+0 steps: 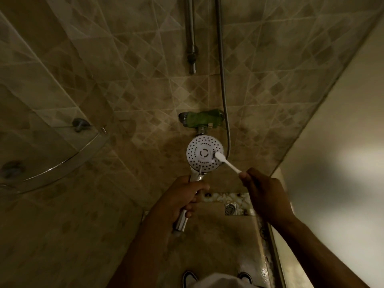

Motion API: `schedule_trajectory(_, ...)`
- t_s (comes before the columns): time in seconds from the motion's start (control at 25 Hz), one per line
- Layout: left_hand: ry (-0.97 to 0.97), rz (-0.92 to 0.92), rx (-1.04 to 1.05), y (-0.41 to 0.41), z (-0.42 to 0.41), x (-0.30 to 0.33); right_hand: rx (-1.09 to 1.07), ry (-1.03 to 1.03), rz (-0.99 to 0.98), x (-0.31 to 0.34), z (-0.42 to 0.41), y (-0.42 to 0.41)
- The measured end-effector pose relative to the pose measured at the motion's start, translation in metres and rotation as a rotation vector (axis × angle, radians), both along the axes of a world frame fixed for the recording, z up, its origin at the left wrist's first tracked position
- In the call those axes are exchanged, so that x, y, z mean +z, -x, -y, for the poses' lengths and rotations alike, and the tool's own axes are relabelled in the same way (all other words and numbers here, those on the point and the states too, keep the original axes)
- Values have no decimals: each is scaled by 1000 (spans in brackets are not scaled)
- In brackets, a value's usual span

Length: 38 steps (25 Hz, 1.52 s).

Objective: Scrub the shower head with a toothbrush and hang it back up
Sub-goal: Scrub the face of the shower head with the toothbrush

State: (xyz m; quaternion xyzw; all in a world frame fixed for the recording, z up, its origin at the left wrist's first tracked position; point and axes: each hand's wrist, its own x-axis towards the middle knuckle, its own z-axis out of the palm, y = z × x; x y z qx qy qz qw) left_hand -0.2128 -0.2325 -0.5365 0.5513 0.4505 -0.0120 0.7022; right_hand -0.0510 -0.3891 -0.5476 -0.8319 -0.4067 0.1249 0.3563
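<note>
Shower head is off its mount, held out in front of the tiled wall just below the mixer valve, white nozzle face turned up toward the camera so the spray holes are all visible and reachable. Left hand has its fingers wrapped round the chrome handle below the head, low enough to leave the face unobstructed and to brace it against brush pressure. Toothbrush, white, is pinched at its handle end by the right hand; bristle end sits on the right edge of the face, shaft angled down-right to the hand. Long reach on the brush gives sweep across the disc, at the cost of pressure, I'd guess. Metal hose runs down the wall from above and loops in behind the head's right side; slack looks adequate, so the head can be tilted freely. Mixer valve is wrapped in something green, probably cloth; can't tell why. Riser rail runs up the wall above it; the holder isn't in view, so the rehang point is presumably higher up. Glass corner shelf at left, floor drain below between the hands, shoes at the bottom edge. Judgement: scrubbing stage, rehang not yet done.
</note>
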Motion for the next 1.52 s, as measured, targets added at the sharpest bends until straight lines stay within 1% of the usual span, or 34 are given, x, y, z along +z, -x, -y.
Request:
schedule_trajectory(0.08, 18, 9, 8, -1, 1, 0, -17, -35, 1, 3, -3, -3)
schedule_trajectory(0.24, 31, 42, 22, -3, 0, 2, 112, 21, -30, -3, 0, 16)
schedule_trajectory(0.28, 31, 49, 27, -3, 0, 2, 116, 26, -23, -4, -1, 18)
schedule_trajectory(0.44, 42, 68, 48, -4, -1, 3, 33, -12, 12, 1, -9, 9)
schedule_trajectory(0.6, 60, 71, 32, -4, -1, 7, 100, 44, 34, -4, -11, 23)
schedule_trajectory(0.76, 112, 79, 65, -4, 3, 6, 104, 66, 94, -6, -16, 17)
schedule_trajectory(0.84, 99, 86, 67, -5, 3, 4, 83, 82, 118, -2, -19, 15)
schedule_trajectory(1.04, 66, 91, 116, -7, 2, 3, 3, 14, 97, 7, -14, 4)
schedule_trajectory(1.24, 53, 90, 97, -8, 8, 2, 102, 88, 51, -1, -8, 15)
schedule_trajectory(1.32, 47, 79, 81, -8, 9, 3, 82, 89, 45, 4, -7, 9)
schedule_trajectory(1.44, 48, 70, 64, -9, 5, 3, -15, 35, 83, 11, -8, 0)
schedule_trajectory(1.52, 44, 77, 66, -10, 5, 3, -10, 23, 60, 10, -10, 3)
